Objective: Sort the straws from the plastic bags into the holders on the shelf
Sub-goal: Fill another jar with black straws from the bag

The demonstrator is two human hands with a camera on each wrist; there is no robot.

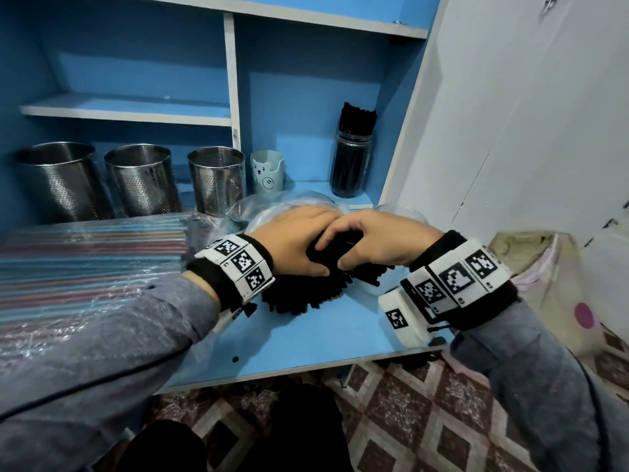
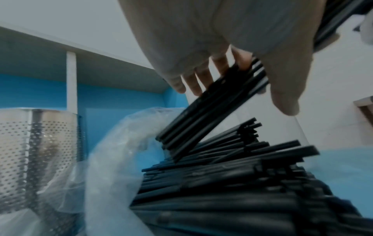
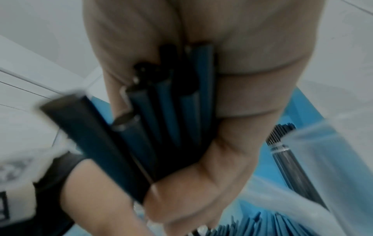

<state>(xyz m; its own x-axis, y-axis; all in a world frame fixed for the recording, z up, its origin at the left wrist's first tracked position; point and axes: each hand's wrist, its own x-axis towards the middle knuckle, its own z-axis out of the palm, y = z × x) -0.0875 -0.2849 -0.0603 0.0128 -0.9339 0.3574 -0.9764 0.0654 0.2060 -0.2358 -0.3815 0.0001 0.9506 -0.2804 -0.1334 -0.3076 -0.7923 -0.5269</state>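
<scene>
A heap of black straws (image 1: pixel 306 296) lies on the blue shelf board (image 1: pixel 323 338), half out of a clear plastic bag (image 1: pixel 262 207). Both hands meet above the heap. My left hand (image 1: pixel 306 245) pinches a small bundle of black straws (image 2: pixel 210 115) between its fingers and thumb, lifted at a slant off the heap (image 2: pixel 242 183). My right hand (image 1: pixel 343 248) curls round the same bundle (image 3: pixel 161 121) from the other side. A glass jar (image 1: pixel 352 165) holding black straws stands at the back right. Three perforated steel holders (image 1: pixel 143 178) stand in a row at the back left.
A small pale cup with a bear face (image 1: pixel 267 172) stands between the steel holders and the jar. A flat bag of coloured straws (image 1: pixel 85 264) covers the left of the board. The white cabinet side (image 1: pixel 408 131) closes the right, and patterned floor lies below the front edge.
</scene>
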